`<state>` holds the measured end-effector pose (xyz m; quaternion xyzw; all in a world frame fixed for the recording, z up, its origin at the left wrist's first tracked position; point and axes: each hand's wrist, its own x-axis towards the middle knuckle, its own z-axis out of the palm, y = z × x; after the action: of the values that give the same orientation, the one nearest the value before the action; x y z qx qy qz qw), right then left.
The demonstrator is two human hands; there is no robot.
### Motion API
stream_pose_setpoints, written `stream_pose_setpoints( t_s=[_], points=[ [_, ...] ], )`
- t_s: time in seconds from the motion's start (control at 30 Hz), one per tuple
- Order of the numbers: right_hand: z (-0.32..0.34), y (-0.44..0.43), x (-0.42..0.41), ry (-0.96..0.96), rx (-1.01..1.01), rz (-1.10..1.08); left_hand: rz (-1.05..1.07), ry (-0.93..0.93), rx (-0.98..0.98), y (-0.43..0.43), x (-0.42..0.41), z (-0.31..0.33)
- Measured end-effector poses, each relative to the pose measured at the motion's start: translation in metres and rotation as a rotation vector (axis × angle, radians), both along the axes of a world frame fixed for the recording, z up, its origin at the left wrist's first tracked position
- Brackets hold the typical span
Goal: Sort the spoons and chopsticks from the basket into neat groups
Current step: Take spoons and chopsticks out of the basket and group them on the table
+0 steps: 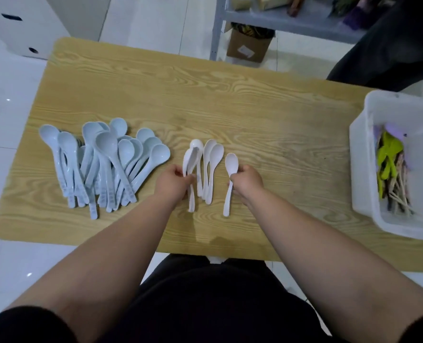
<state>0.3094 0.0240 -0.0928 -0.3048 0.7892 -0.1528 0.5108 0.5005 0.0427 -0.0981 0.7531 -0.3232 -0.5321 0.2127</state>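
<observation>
Both bare arms reach forward and converge slightly. The left forearm [121, 243] ends in the left hand [174, 181], knuckles up, with curled fingers and thumb pinching the handles of the nested white spoons [195, 147]. The right forearm [304, 233] ends in the right hand [248, 180], knuckles up, fingers curled round the handle of a single white spoon [231, 162]. The hands lie level, near each other but apart.

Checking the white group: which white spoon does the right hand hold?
The lone white spoon farthest right, apart from the other white spoons; the right hand grips its handle.
</observation>
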Motion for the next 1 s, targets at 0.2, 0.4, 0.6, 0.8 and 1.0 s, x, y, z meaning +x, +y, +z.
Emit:
stream_pose_setpoints(
  t_s=[0.2, 0.4, 0.6, 0.8, 1.0],
  points=[
    [-0.001, -0.016, 0.027, 0.063, -0.081, 0.055, -0.182, -0.083, -0.032, -0.011, 0.0, 0.0],
    [0.008, 0.014, 0.026, 0.027, -0.053, 0.176, -0.377, -0.131, -0.151, 0.011, 0.003, -0.001],
    [0.017, 0.021, 0.008, -0.033, -0.026, 0.333, -0.495, -0.16, -0.141, 0.011, 0.0, 0.007],
    [0.046, 0.055, -0.05, -0.017, -0.076, 0.532, -0.539, -0.069, -0.19, 0.043, -0.015, 0.04],
    [0.083, 0.108, -0.132, 0.016, -0.172, 0.663, -0.739, 0.03, -0.223, 0.077, -0.081, 0.067]
  ],
)
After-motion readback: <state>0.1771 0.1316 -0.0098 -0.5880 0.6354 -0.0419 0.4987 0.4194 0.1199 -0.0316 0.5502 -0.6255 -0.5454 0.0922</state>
